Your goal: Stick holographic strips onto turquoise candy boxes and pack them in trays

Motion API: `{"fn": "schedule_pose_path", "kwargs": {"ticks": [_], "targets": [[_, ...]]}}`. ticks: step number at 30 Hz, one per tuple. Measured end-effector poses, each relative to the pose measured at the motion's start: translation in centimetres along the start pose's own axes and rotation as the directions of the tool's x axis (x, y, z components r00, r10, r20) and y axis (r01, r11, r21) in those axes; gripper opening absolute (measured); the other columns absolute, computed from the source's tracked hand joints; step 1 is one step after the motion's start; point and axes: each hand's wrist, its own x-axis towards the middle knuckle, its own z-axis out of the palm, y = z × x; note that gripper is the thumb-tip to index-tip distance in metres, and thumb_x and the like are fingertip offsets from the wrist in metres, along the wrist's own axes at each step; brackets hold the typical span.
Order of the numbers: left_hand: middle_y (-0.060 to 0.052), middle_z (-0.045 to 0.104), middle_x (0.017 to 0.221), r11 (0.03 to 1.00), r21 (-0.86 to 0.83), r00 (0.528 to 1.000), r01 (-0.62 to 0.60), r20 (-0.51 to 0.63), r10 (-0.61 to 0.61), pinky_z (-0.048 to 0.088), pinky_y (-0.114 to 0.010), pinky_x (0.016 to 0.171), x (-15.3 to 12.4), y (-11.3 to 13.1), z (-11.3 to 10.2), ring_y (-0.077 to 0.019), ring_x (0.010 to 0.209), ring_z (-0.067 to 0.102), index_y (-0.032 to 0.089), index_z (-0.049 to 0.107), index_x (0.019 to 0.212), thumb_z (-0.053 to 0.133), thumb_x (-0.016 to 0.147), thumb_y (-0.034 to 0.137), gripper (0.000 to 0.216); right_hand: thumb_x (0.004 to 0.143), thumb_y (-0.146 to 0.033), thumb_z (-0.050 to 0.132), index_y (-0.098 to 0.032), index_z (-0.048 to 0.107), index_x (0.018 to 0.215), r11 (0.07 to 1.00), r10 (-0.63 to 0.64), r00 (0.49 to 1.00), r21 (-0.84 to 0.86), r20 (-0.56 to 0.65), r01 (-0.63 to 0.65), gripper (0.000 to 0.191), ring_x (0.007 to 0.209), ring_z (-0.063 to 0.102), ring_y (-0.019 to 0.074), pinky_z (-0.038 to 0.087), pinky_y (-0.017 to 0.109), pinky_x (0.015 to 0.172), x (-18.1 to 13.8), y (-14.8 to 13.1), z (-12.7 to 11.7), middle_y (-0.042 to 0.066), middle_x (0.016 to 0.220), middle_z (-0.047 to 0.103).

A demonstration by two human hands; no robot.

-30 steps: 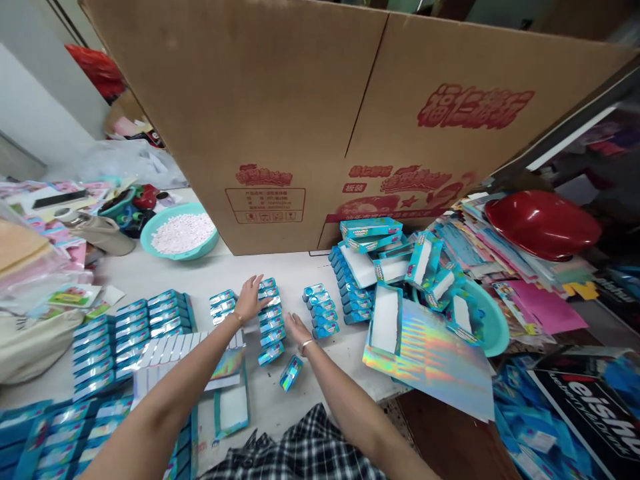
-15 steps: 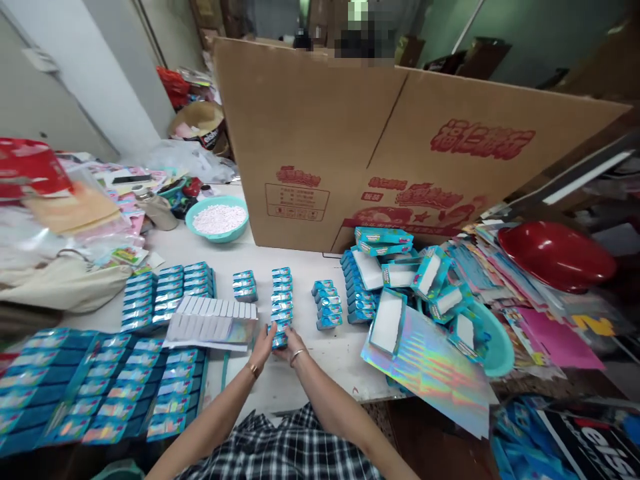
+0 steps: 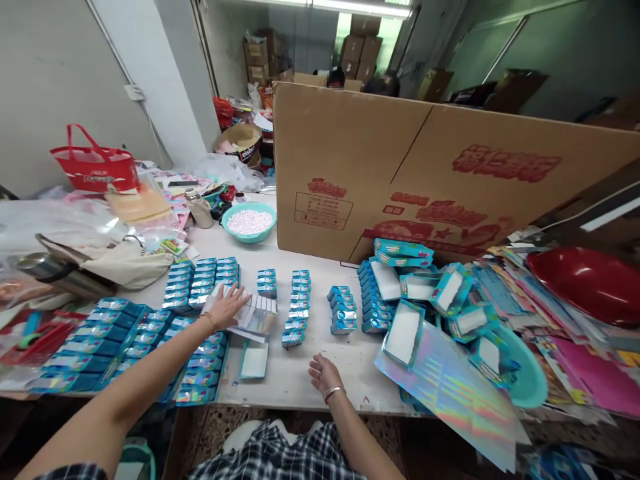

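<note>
My left hand (image 3: 229,308) lies spread over the near-left part of a sheet of white stickers (image 3: 253,319); whether it presses on the sheet I cannot tell. My right hand (image 3: 325,375) rests low over the white table (image 3: 305,383), fingers loosely apart and holding nothing. Ahead of it runs a column of small blue boxes (image 3: 299,305), with a shorter stack of boxes (image 3: 267,283) to the left. A flat blue-edged box with a white face (image 3: 254,360) lies just below the sticker sheet. Another short row of boxes (image 3: 343,310) stands right of the column.
Blue boxes (image 3: 95,340) fill the table's left side. A bowl of white pieces (image 3: 249,222) sits behind. A large cardboard carton (image 3: 390,173) walls off the back. At right are heaped boxes (image 3: 445,293), a shiny holographic sheet (image 3: 450,380) and a red bowl (image 3: 585,283).
My left hand has left the box column and moved left onto the sticker sheet. My right hand has let go of the box and drawn back toward me. The view has shifted left.
</note>
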Motion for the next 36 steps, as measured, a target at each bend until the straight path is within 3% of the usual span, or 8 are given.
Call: {"fn": "schedule_pose_path", "kwargs": {"ticks": [3,7,8,12,14,22,28,36], "targets": [[-0.011,0.069,0.113,0.999,-0.008,0.997,-0.046,0.055,0.046,0.004,-0.061,0.113,0.7,1.4,0.1,-0.0318,0.138,0.036,0.025,0.071,0.096,0.058,0.079,0.018,0.022,0.076,-0.046,0.064,-0.020,0.059,0.084,0.992,-0.104,0.993,-0.064,0.061,0.107,0.027,0.067,0.064,0.0177,0.045,0.028,0.058,-1.5,-0.4,1.7,0.007,0.084,0.066],[-0.010,0.071,0.083,0.993,-0.086,0.996,-0.075,0.043,0.079,0.021,-0.053,0.111,-0.2,3.6,-2.5,-0.0285,0.109,0.060,0.024,0.069,0.071,0.044,0.085,0.020,0.029,0.077,-0.037,0.066,-0.022,0.066,0.090,0.903,-0.396,0.912,-0.135,0.109,0.409,0.020,0.092,0.062,0.0227,0.048,0.035,0.083,-5.4,-3.7,3.8,0.005,0.093,0.067],[-0.010,0.071,0.083,0.989,-0.124,0.996,-0.076,0.044,0.082,0.027,-0.050,0.108,-0.7,4.4,-3.7,-0.0281,0.101,0.063,0.024,0.069,0.072,0.045,0.085,0.021,0.027,0.079,-0.034,0.064,-0.025,0.067,0.100,0.825,-0.524,0.842,-0.169,0.129,0.539,0.023,0.102,0.059,0.0229,0.045,0.035,0.092,-6.8,-5.0,4.3,0.005,0.103,0.066],[-0.009,0.070,0.086,0.959,-0.272,0.994,-0.085,0.047,0.101,0.042,-0.037,0.088,-2.8,8.9,-9.6,-0.0277,0.088,0.064,0.025,0.069,0.083,0.048,0.084,0.032,0.022,0.089,-0.026,0.054,-0.026,0.050,0.136,0.039,-0.880,0.242,-0.446,0.409,0.894,0.047,0.124,0.044,0.0266,0.034,0.044,0.106,-12.3,-11.2,6.2,0.009,0.134,0.054],[-0.008,0.069,0.082,0.934,-0.306,0.980,-0.184,0.017,0.199,0.043,-0.032,0.078,-3.4,11.5,-12.7,-0.0246,0.080,0.062,0.024,0.067,0.084,0.046,0.086,0.035,0.024,0.090,-0.025,0.055,-0.024,0.053,0.133,-0.177,-0.852,0.133,-0.518,0.507,0.837,0.044,0.117,0.047,0.0270,0.037,0.044,0.101,-14.1,-13.9,6.1,0.010,0.129,0.056],[0.004,0.033,0.058,0.570,-0.716,0.841,-0.402,-0.042,0.540,0.024,-0.023,0.052,-2.2,18.4,-19.7,-0.0092,0.055,0.029,0.016,0.046,0.061,0.043,0.092,0.040,0.040,0.095,-0.024,0.050,-0.021,0.059,0.126,-0.521,-0.780,-0.101,-0.552,0.617,0.651,0.033,0.097,0.055,0.0218,0.045,0.036,0.085,-18.1,-18.7,0.4,0.009,0.108,0.066],[0.004,0.032,0.062,0.486,-0.751,0.773,-0.447,-0.050,0.632,0.026,-0.022,0.054,-1.3,21.9,-21.9,-0.0095,0.059,0.029,0.015,0.047,0.064,0.042,0.093,0.040,0.038,0.090,-0.014,0.053,-0.018,0.058,0.129,-0.653,-0.749,-0.257,-0.615,0.611,0.442,0.039,0.105,0.056,0.0238,0.046,0.041,0.092,-21.0,-18.5,-2.8,0.011,0.116,0.066],[0.005,0.026,0.062,0.487,-0.696,0.733,-0.527,-0.083,0.675,0.025,-0.022,0.055,-0.3,24.0,-23.7,-0.0091,0.059,0.025,0.018,0.035,0.061,0.041,0.091,0.031,0.033,0.088,-0.008,0.047,-0.018,0.062,0.120,-0.624,-0.781,-0.257,-0.696,0.569,0.356,0.037,0.122,0.050,0.0272,0.043,0.049,0.103,-22.4,-17.9,-4.4,0.013,0.130,0.059]]}}
